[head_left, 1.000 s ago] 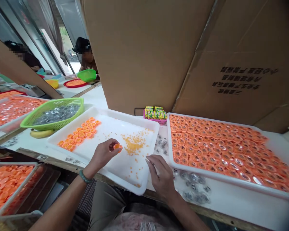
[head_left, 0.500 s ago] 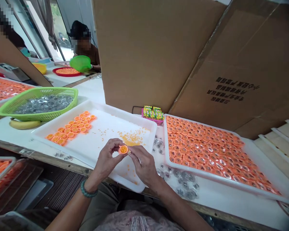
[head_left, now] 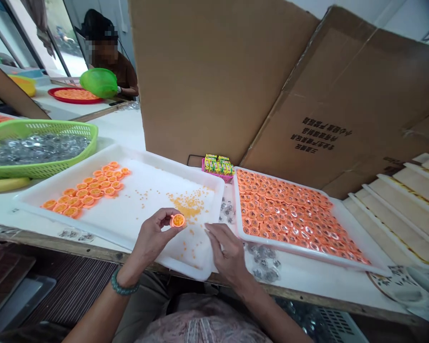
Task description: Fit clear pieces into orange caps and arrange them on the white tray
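My left hand [head_left: 153, 236] pinches a small round orange plastic cup [head_left: 178, 220] between thumb and fingers, its open face turned up. Yellow beads fill the inside of the cup. My right hand [head_left: 229, 250] is apart from it, over the right rim of the white tray, fingers stretched out; I see nothing in them. Beneath both hands lies the white tray [head_left: 110, 233]. Loose yellow beads [head_left: 188, 205] are scattered in its right part, and several filled orange cups [head_left: 89, 188] stand in rows on its left.
To the right, a second white tray [head_left: 346, 214] holds rows of orange pieces with clear covers. Clear pieces [head_left: 266, 264] lie between the trays. A green basket [head_left: 93, 138] of clear parts stands left, above a banana [head_left: 7, 185]. Cardboard [head_left: 214, 81] rises behind; another person [head_left: 123, 71] sits beyond.
My right hand has drawn away from the orange cup, to the right. My left hand still holds the cup. The view has turned slightly to the right.
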The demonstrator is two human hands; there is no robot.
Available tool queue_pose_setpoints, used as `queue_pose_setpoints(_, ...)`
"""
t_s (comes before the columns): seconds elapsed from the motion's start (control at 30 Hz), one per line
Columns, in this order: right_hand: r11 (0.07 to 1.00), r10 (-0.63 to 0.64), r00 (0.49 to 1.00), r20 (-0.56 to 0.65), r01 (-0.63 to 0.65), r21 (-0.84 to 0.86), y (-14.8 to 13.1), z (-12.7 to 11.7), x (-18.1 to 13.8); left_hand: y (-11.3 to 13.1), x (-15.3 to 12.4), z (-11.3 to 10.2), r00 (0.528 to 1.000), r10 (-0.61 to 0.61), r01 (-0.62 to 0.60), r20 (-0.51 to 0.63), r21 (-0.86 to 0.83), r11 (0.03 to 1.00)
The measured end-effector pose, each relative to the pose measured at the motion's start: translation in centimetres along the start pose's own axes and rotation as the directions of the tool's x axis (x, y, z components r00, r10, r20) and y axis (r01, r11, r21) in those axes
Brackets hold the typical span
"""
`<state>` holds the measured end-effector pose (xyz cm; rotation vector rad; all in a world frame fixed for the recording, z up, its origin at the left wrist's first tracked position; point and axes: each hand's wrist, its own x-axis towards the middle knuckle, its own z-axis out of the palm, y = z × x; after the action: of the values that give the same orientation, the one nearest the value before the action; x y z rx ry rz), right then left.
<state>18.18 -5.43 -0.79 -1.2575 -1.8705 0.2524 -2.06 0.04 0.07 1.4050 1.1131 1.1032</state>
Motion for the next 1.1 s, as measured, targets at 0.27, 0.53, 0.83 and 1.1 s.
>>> queue_pose_setpoints(0.27,0.776,0.406,0.852,0.332,-0.129,-0.617,5.6,-3.5,-6.0,1.0,0.0,0.9,0.979,-0.141,0.173,0.149,-0.23,0.958)
queue_pose_setpoints(0.53,0.834,0.434,0.844,0.315,-0.244,-0.495,6.7,-3.1,-5.1,1.1,-0.2,1.9,0.958,-0.253,0.282,0.134,-0.282,0.917)
queue_pose_setpoints(0.83,0.91,0.272,0.907,0.323,-0.133,-0.393,4.7,-2.4,-4.7,0.6,0.2,1.8,0.956,-0.274,0.29,0.101,-0.227,0.93)
queue_pose_setpoints(1.1,0.947,0.169,0.841,0.514,0.006,-0.321,5.6,1.3,-4.2,0.5,0.2,1.8,0.966,-0.251,0.258,0.058,-0.204,0.944)
